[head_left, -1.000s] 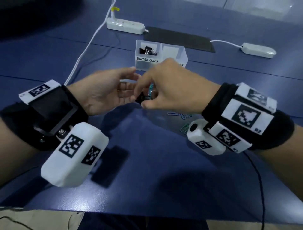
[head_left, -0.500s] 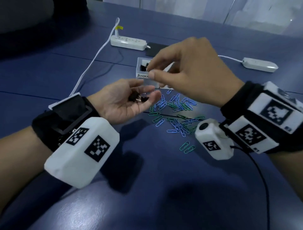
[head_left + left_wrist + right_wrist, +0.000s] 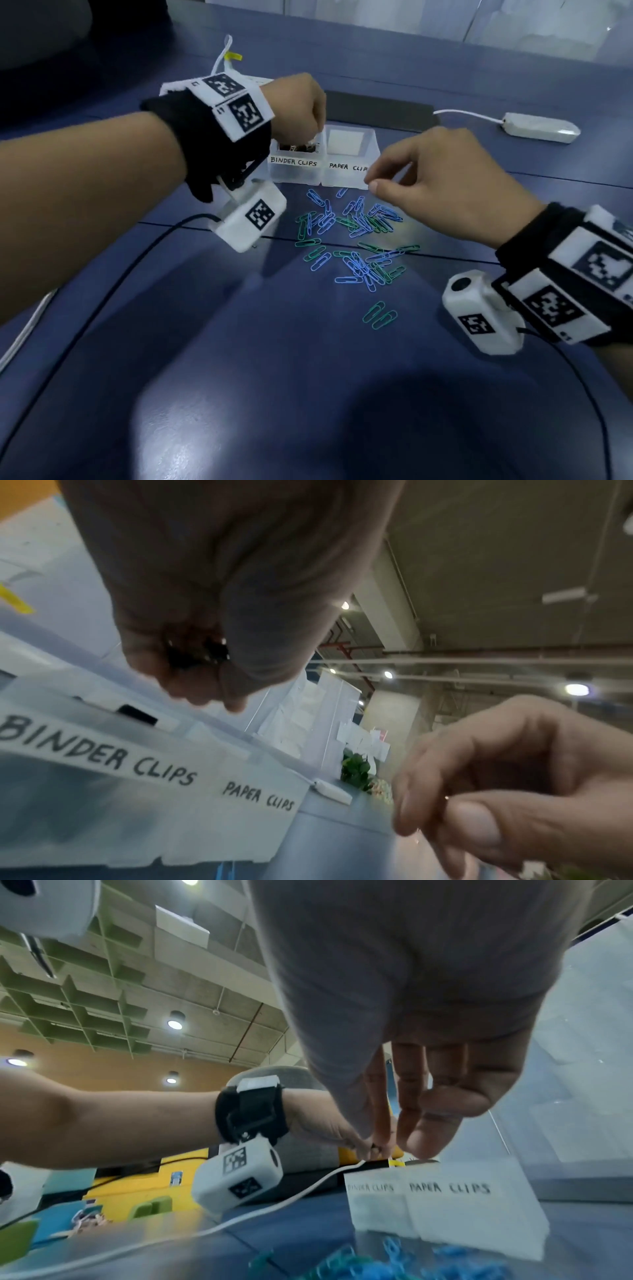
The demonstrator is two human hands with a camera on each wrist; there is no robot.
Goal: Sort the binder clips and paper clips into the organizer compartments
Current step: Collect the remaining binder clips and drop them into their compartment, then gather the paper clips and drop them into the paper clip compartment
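A translucent two-compartment organizer (image 3: 322, 176) stands mid-table, labelled BINDER CLIPS (image 3: 293, 161) and PAPER CLIPS (image 3: 346, 167). Black binder clips (image 3: 296, 147) lie in the left compartment; the right one looks empty. My left hand (image 3: 317, 135) hangs knuckles-up over the binder compartment, its fingers curled round several black binder clips (image 3: 197, 653). Blue and green paper clips (image 3: 356, 222) are scattered in front of the organizer. Over them, by the paper-clip label, hovers my right hand (image 3: 371, 181) with thumb and forefinger close together and nothing seen between them.
Two green paper clips (image 3: 380, 315) lie apart, nearer me. Behind the organizer are a black mat (image 3: 380, 111), a white adapter with its cord (image 3: 541, 127) at the right, and a white cable (image 3: 222, 51). A black wrist-camera cable (image 3: 113, 294) trails across the table at the left.
My left hand, earlier palm-up with binder clips in it, has turned over and moved above the binder compartment. The right hand has dropped from above the organizer to just over the paper clips.
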